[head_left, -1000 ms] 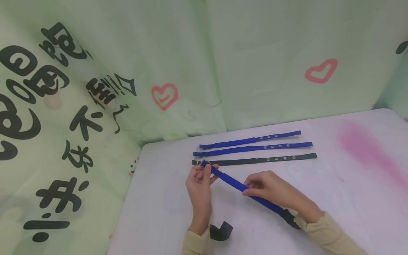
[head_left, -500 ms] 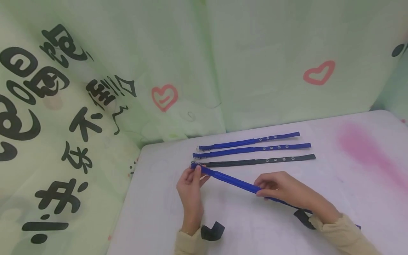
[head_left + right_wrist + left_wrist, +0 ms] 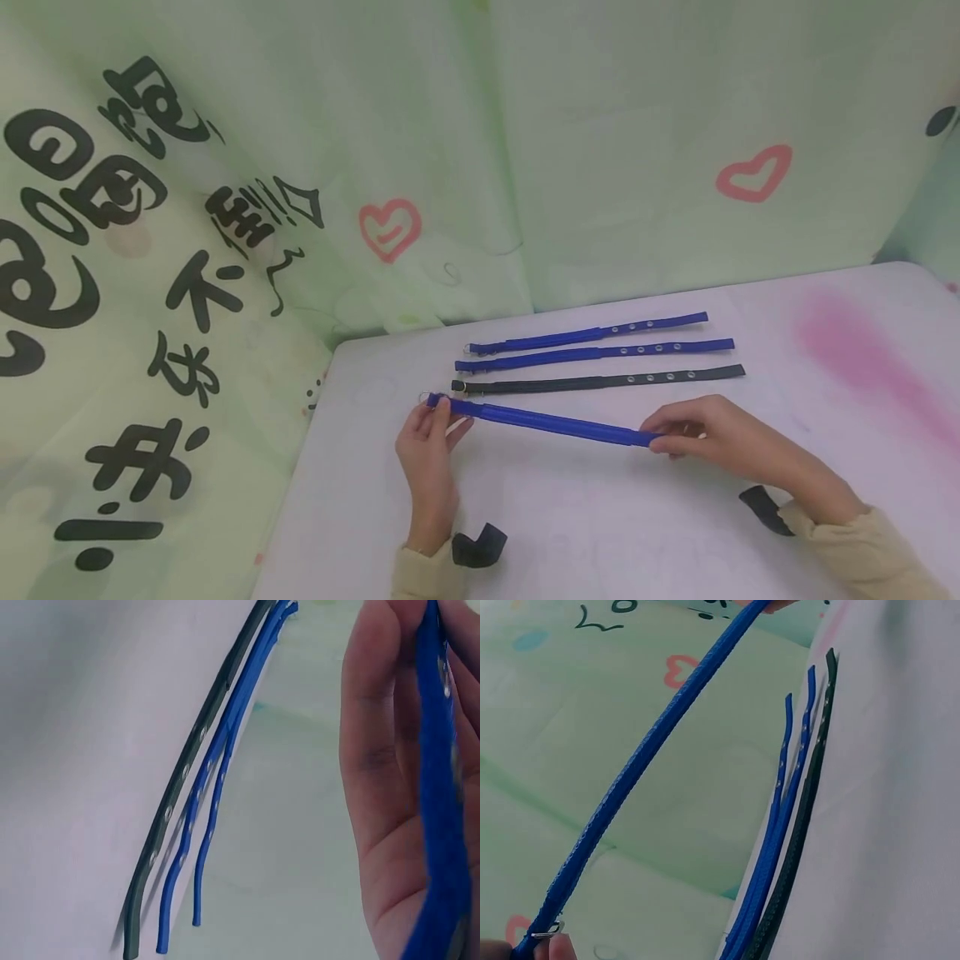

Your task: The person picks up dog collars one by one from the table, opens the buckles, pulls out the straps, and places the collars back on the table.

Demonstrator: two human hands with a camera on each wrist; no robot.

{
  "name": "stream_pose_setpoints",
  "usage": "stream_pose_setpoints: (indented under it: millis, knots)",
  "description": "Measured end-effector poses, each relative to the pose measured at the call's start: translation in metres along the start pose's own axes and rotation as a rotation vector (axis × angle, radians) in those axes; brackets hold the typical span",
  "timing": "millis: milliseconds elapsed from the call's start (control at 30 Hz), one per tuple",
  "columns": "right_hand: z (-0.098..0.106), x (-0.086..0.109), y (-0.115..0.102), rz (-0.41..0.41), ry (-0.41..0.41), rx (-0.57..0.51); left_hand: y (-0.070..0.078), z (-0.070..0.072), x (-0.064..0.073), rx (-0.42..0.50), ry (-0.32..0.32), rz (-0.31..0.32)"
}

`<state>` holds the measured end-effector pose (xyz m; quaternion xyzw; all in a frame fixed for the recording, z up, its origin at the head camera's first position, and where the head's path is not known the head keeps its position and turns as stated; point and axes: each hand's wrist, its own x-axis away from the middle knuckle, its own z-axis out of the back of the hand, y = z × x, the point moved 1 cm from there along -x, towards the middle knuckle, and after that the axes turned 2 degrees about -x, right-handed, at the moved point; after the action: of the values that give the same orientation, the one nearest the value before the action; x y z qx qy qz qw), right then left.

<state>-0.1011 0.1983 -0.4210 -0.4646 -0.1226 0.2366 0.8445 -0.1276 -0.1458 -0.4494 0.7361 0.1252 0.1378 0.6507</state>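
A blue collar (image 3: 558, 421) is stretched between both hands above the near part of the table, sloping slightly down to the right. My left hand (image 3: 427, 442) pinches its buckle end, where a metal ring shows at the tip. Farther along, my right hand (image 3: 708, 433) pinches the strap between thumb and fingers. The right wrist view shows the collar's eyeleted tail (image 3: 442, 780) running across the palm. In the left wrist view the padded strap (image 3: 645, 757) looks straight and taut, with a metal buckle (image 3: 549, 930) by the left fingertips.
Behind the hands, two blue collars (image 3: 540, 337) and a dark green collar (image 3: 547, 385) lie side by side on the white table (image 3: 360, 500), buckles left, eyelets right. A green curtain (image 3: 615, 150) with hearts and lettering hangs along the back and left.
My right hand has slid right along the strap towards its eyelet end. My left hand has moved left and slightly down with the buckle end, leaving the collar straighter and more level.
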Motion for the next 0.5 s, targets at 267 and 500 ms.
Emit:
stream_pose_setpoints:
  millis: [267,500]
  knots:
    - [0.015,0.011,0.011,-0.038,-0.003,0.043,0.001,0.007,-0.001,-0.007,0.027,0.034]
    - [0.031,0.021,0.026,-0.100,0.013,0.062,-0.002,0.015,-0.006,-0.028,0.054,0.050]
